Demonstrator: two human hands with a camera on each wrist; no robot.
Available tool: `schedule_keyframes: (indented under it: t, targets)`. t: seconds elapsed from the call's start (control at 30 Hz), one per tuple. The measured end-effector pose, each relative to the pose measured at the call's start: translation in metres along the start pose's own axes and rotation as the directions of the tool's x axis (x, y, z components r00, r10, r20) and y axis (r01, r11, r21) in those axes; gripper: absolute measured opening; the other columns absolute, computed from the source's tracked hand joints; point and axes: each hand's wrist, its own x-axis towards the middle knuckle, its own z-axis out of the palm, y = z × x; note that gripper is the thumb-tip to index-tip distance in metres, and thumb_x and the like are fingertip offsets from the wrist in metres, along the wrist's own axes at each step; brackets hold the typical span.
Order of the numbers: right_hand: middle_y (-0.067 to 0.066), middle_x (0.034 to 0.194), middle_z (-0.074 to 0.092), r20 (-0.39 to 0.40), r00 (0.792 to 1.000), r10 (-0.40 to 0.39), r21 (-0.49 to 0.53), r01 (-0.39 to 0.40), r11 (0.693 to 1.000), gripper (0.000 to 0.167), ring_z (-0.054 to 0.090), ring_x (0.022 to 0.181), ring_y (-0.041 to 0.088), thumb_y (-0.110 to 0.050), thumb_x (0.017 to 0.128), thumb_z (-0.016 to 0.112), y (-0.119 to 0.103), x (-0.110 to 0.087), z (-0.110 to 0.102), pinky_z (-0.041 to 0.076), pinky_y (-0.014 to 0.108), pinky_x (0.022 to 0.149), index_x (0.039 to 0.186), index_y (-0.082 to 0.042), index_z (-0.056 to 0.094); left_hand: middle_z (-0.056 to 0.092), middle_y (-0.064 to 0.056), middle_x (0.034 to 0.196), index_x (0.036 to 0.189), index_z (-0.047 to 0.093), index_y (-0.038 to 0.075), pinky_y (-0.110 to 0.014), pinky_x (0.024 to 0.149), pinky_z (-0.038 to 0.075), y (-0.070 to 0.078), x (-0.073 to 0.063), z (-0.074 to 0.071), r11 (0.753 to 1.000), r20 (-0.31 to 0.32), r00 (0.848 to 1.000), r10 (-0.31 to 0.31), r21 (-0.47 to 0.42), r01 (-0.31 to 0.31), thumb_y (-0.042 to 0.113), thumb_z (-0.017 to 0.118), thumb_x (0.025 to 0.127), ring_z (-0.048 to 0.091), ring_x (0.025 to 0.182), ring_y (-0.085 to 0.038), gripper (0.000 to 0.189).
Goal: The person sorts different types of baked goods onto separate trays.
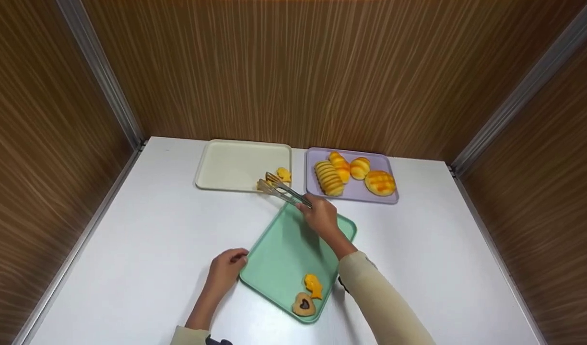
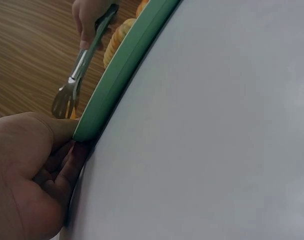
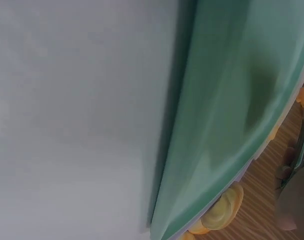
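Observation:
My right hand [image 1: 321, 214] grips metal tongs [image 1: 293, 195] above the far end of a green tray [image 1: 284, 249]. The tongs' tips stand apart over the near right corner of a cream tray [image 1: 240, 163], beside a yellow cookie [image 1: 284, 174]; another yellow piece is partly hidden by the tips. Whether they touch either piece I cannot tell. With thumb and fingers my left hand [image 1: 225, 269] pinches the green tray's left rim, seen closely in the left wrist view. At the tray's near end lie an orange fish-shaped cookie [image 1: 313, 286] and a heart-shaped cookie [image 1: 297, 310] with a dark centre.
A purple tray [image 1: 365, 195] at the back right bears several breads, among them a striped loaf [image 1: 328, 178] and a round bun [image 1: 380, 183]. Wood-grain panels [image 1: 293, 72] enclose the white table [image 1: 145, 239] at the back and both sides.

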Motion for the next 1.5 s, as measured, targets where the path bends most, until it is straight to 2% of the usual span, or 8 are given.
schedule_keyframes:
  t: [0.13, 0.33, 0.6, 0.73, 0.9, 1.17, 1.3, 1.5]
  targets:
    - [0.007, 0.086, 0.073, 0.009, 1.000, 0.010, -0.015, -0.010, 1.000, 0.023, 0.067, 0.078, 0.027, -0.029, 0.092, 0.075, -0.002, 0.003, 0.007, 0.051, 0.050, 0.071, 0.102, -0.009, 0.074, 0.071, -0.006, 0.103, 0.114, 0.073, 0.006, -0.035, 0.084, 0.052, -0.001, 0.000, 0.001, 1.000, 0.004, 1.000, 0.007, 0.004, -0.007, 0.010, 0.065, 0.096, 0.064, 0.095, -0.019, 0.020]
    - [0.006, 0.089, 0.075, 0.034, 0.999, 0.001, -0.043, 0.000, 0.999, 0.022, 0.068, 0.079, 0.025, -0.030, 0.093, 0.073, -0.006, 0.009, 0.015, 0.052, 0.048, 0.071, 0.102, -0.009, 0.074, 0.071, -0.007, 0.102, 0.114, 0.073, 0.005, -0.035, 0.083, 0.052, -0.002, 0.001, 0.001, 1.000, 0.005, 1.000, 0.012, 0.002, -0.012, 0.010, 0.066, 0.096, 0.064, 0.093, -0.018, 0.020]
    - [0.003, 0.072, 0.064, 0.057, 0.998, 0.017, -0.094, -0.011, 0.996, 0.021, 0.055, 0.066, 0.021, -0.030, 0.094, 0.072, -0.018, 0.019, 0.025, 0.046, 0.043, 0.062, 0.089, -0.010, 0.069, 0.072, -0.007, 0.101, 0.113, 0.074, 0.005, -0.034, 0.082, 0.052, -0.002, 0.000, 0.001, 1.000, -0.009, 1.000, 0.004, 0.009, -0.004, 0.010, 0.066, 0.096, 0.064, 0.093, -0.018, 0.019]
    - [0.002, 0.075, 0.066, 0.070, 0.997, 0.026, -0.121, -0.017, 0.992, 0.020, 0.058, 0.068, 0.020, -0.030, 0.095, 0.071, -0.025, 0.025, 0.030, 0.047, 0.041, 0.063, 0.090, -0.010, 0.069, 0.072, -0.007, 0.102, 0.113, 0.074, 0.005, -0.034, 0.082, 0.053, -0.002, 0.000, 0.001, 1.000, -0.022, 1.000, 0.002, 0.010, -0.002, 0.010, 0.066, 0.096, 0.065, 0.094, -0.019, 0.020]
    - [0.005, 0.079, 0.070, 0.056, 0.998, 0.008, -0.160, 0.001, 0.987, 0.022, 0.064, 0.072, 0.024, -0.030, 0.095, 0.071, -0.030, 0.031, 0.033, 0.050, 0.044, 0.064, 0.091, -0.009, 0.068, 0.072, -0.008, 0.103, 0.114, 0.074, 0.005, -0.035, 0.084, 0.053, -0.001, 0.000, 0.001, 1.000, -0.023, 1.000, 0.004, 0.010, -0.004, 0.010, 0.066, 0.096, 0.065, 0.095, -0.020, 0.020]
    - [0.011, 0.107, 0.074, 0.082, 0.997, 0.017, -0.074, -0.011, 0.997, 0.041, 0.068, 0.097, 0.028, -0.032, 0.092, 0.074, -0.029, 0.029, 0.032, 0.054, 0.047, 0.082, 0.124, -0.007, 0.070, 0.071, -0.006, 0.102, 0.115, 0.073, 0.006, -0.036, 0.085, 0.052, 0.001, -0.001, 0.002, 1.000, -0.012, 1.000, -0.023, -0.018, 0.023, 0.012, 0.065, 0.096, 0.064, 0.094, -0.018, 0.021]
    - [0.012, 0.111, 0.074, 0.090, 0.996, 0.027, -0.036, -0.024, 0.999, 0.040, 0.068, 0.102, 0.028, -0.033, 0.094, 0.072, -0.025, 0.026, 0.023, 0.055, 0.049, 0.084, 0.124, -0.007, 0.069, 0.072, -0.007, 0.102, 0.114, 0.073, 0.006, -0.036, 0.084, 0.052, 0.001, 0.000, 0.002, 1.000, -0.014, 1.000, -0.018, -0.011, 0.018, 0.011, 0.066, 0.096, 0.064, 0.093, -0.018, 0.021]
    - [0.013, 0.104, 0.073, 0.087, 0.996, -0.020, -0.032, 0.023, 0.999, 0.035, 0.067, 0.093, 0.028, -0.036, 0.095, 0.070, -0.015, 0.013, 0.001, 0.053, 0.050, 0.077, 0.114, -0.007, 0.069, 0.072, -0.007, 0.102, 0.114, 0.073, 0.006, -0.034, 0.083, 0.052, -0.001, -0.001, 0.002, 1.000, -0.015, 1.000, -0.010, -0.010, 0.009, 0.011, 0.065, 0.096, 0.064, 0.094, -0.018, 0.020]
